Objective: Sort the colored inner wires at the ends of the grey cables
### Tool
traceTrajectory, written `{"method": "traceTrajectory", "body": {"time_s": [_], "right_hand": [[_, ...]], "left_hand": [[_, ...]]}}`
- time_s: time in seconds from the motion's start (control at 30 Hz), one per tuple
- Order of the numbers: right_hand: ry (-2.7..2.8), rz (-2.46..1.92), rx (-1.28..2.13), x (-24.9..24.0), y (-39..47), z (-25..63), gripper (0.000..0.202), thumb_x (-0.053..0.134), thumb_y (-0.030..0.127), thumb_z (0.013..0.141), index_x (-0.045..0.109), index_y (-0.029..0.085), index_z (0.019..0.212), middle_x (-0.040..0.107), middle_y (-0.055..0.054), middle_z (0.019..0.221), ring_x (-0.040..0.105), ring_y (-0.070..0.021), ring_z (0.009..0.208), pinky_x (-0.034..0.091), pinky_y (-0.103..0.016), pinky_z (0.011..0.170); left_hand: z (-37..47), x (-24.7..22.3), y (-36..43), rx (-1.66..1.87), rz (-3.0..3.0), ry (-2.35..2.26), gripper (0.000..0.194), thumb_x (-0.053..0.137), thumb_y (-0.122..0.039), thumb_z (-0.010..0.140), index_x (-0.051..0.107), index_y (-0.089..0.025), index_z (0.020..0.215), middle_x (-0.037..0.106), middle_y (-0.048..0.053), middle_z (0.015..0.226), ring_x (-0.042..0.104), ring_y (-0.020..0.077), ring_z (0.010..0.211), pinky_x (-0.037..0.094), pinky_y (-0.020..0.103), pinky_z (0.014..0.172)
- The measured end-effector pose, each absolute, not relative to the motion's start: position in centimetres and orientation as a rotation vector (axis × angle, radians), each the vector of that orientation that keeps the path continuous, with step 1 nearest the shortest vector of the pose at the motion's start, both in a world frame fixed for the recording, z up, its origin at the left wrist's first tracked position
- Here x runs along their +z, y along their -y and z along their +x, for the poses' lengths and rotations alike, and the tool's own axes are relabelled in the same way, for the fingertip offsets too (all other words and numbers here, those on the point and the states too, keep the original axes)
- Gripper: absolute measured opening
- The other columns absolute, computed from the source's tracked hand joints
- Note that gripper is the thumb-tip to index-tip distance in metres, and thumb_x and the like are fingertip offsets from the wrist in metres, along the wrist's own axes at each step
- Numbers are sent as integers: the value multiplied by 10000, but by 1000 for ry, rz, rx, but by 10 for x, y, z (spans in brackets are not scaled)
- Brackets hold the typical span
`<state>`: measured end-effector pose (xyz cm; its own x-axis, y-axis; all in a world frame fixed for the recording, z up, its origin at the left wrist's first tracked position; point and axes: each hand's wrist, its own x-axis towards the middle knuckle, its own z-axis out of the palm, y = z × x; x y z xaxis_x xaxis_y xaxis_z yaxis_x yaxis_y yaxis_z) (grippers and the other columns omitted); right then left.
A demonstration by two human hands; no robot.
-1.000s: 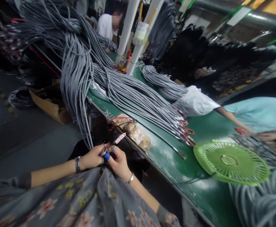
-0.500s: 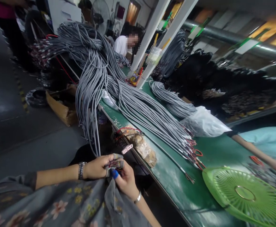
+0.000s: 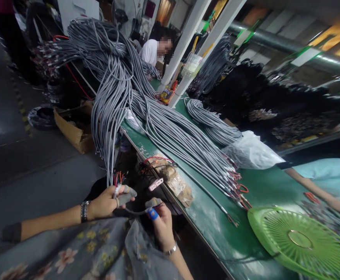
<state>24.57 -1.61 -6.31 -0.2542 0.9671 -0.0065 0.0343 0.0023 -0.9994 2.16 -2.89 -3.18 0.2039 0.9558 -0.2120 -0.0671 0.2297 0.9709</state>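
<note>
Two hands that met fingertip to fingertip half a second ago now stand apart, off the bench's (image 3: pixel 206 221) near long edge. The left hand (image 3: pixel 107 202) has its lower fingers curled around a cable end, its foremost fingers loosely extended; coloured wires (image 3: pixel 119 178), hidden among the fingers before, now fan upward clear of them. The right hand (image 3: pixel 162 225) pinches a grey strand (image 3: pixel 136 212) between blue-wrapped thumb and forefinger, with hardly any gap; the strand spans slackly to the left hand. I judge that the wires have been parted and the strand is being handled separately. The hanging cables (image 3: pixel 111 89), draped over the bench's near edge, and the pink strip (image 3: pixel 156 184) beside that edge look unchanged.
</note>
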Motion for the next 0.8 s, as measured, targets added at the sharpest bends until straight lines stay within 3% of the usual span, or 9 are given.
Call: {"method": "traceTrajectory", "body": {"time_s": [0.17,0.33,0.47,0.57,0.67,0.8], "right_hand": [[1366,-1094,1466,-46,13,221,346,743,554,781,675,217,739,601,-10,665,475,-150,595,469,-310,618],[1059,-1131,1596,-44,7,203,391,834,539,663,628,221,759,549,28,634,439,-120,555,404,-259,528],[881,-1134,1646,-51,2,199,406,867,509,617,622,224,771,550,42,620,441,-108,520,407,-251,498],[844,-1128,1701,-50,0,197,424,886,499,589,626,210,757,564,52,601,442,-91,498,383,-240,491],[880,-1091,1824,-47,-4,194,472,938,459,489,621,186,707,595,54,604,489,-84,535,393,-234,534],[840,-1131,1963,-46,-9,190,555,973,440,366,587,179,669,596,68,565,483,-71,501,363,-221,514]], "left_hand": [[39,-17,19,835,1289,-987,354,732,-496,756,609,-205,595,639,-6,610,552,159,615,476,269,627],[31,-18,13,615,1217,-1057,351,697,-525,749,575,-219,627,575,-39,474,468,119,419,369,232,450],[25,-18,8,579,1162,-1121,348,762,-528,659,633,-209,712,550,-53,415,425,103,371,317,215,417],[23,-15,6,566,1125,-1150,362,796,-507,601,678,-200,753,659,-4,502,522,131,433,397,231,460],[20,-12,3,529,1161,-1159,317,780,-494,590,686,-202,669,735,39,621,625,174,563,478,261,556],[19,-10,-1,391,1326,-1166,294,711,-492,634,637,-220,552,684,4,528,565,157,508,444,259,540]]}}
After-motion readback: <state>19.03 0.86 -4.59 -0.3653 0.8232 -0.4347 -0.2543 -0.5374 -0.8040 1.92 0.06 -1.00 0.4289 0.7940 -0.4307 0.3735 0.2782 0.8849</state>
